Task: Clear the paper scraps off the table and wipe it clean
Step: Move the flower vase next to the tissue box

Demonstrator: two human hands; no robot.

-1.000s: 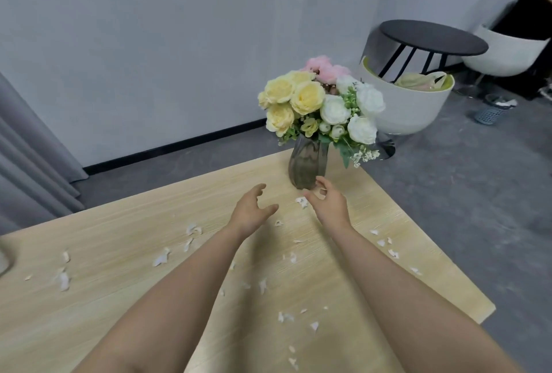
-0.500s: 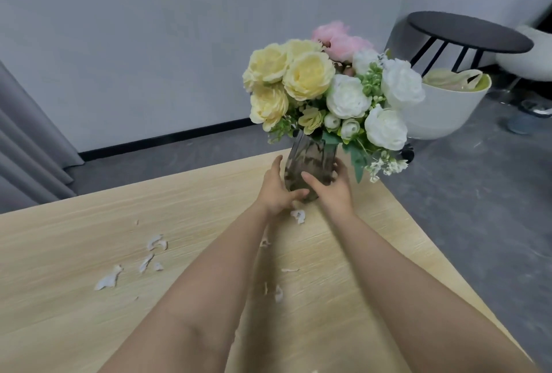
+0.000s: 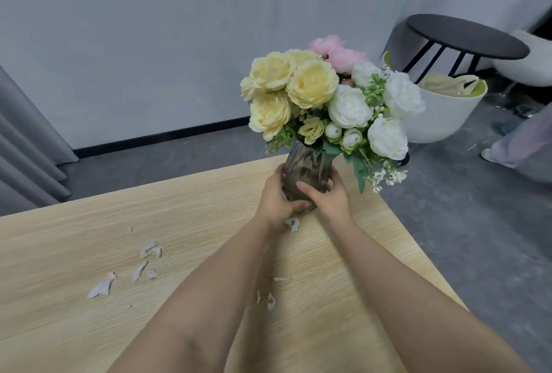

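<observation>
A smoky glass vase [image 3: 307, 166] of yellow, white and pink flowers [image 3: 325, 95] stands near the far right corner of the light wooden table [image 3: 74, 328]. My left hand [image 3: 276, 198] grips the vase's left side and my right hand [image 3: 330, 198] grips its right side, thumbs on the front. White paper scraps lie on the tabletop: one [image 3: 292, 223] just below my hands, a cluster [image 3: 146, 262] to the left with a larger piece [image 3: 101, 286], and small bits [image 3: 270, 301] between my forearms.
The table's right edge runs diagonally past my right arm. Beyond it on the grey floor stand a white tub chair [image 3: 442, 110] and a black round side table [image 3: 466, 35]. A person's leg [image 3: 513, 145] shows at far right. Grey curtains [image 3: 27, 148] hang at left.
My hands moved from open above the scraps to the vase and closed round it. My view has come closer to the vase.
</observation>
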